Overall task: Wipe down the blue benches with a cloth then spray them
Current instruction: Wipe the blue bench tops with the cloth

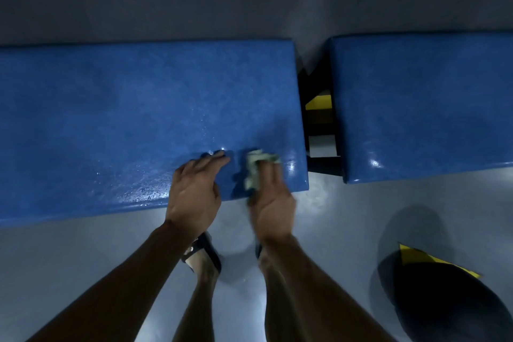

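Right grip (270, 197) is being closed on a crumpled cloth (256, 168).
Left grip (194, 191) is being held open, flat on the blue table (125, 119).

- The near blue bench (125, 119) has a padded, vinyl-like cover with fine grain, glossy and flecked with wet-looking droplets toward its 6 o'clock edge.
- The second blue bench (422, 108), at 3 o'clock, has the same grained cover, with sheen at its near corner.
- The cloth (256, 169) is pale, soft and crumpled.
- The floor (83, 253) is grey, smooth and reflective.
- The sandal (205, 250) looks dark and matt.
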### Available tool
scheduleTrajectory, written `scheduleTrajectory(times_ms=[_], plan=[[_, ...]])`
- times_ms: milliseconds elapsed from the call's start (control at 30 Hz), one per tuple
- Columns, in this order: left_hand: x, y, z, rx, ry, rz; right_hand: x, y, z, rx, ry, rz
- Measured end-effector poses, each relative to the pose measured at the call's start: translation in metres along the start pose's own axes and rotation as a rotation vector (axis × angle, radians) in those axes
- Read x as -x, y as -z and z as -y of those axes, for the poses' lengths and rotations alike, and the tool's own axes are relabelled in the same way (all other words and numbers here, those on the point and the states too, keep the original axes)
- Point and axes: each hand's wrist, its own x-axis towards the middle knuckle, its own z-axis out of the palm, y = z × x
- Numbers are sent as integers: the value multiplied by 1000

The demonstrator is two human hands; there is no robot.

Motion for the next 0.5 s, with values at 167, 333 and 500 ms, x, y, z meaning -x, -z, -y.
scheduleTrajectory(times_ms=[167,333,500], plan=[[3,21,19,61,5,-65,11,-2,26,89,309,219],[-1,41,52,-109,23,-47,-24,50,-55,122,16,57],[-8,44,70,-261,11,54,-24,40,-44,100,-315,-113]])
